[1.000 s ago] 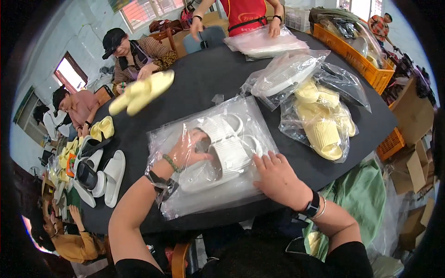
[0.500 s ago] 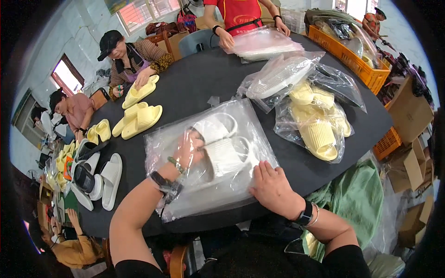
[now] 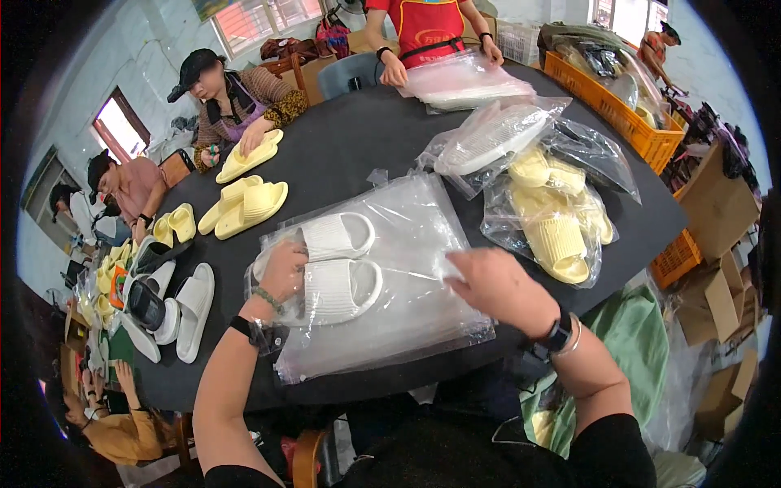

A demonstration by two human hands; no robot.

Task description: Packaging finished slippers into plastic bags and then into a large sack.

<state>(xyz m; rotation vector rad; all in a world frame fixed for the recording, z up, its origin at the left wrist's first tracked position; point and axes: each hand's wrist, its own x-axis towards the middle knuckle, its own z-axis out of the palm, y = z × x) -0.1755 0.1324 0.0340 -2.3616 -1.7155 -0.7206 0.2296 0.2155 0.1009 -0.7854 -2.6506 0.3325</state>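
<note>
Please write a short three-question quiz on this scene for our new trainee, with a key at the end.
1. True or false: the left hand is at the left end of two white slippers.

2. What colour is the crate near the far right side of the table?
A) blue
B) orange
C) white

3. Fill in the missing word: to the right of the white slippers, yellow slippers lie wrapped in clear ____.

Key: 1. True; 2. B; 3. plastic
</note>
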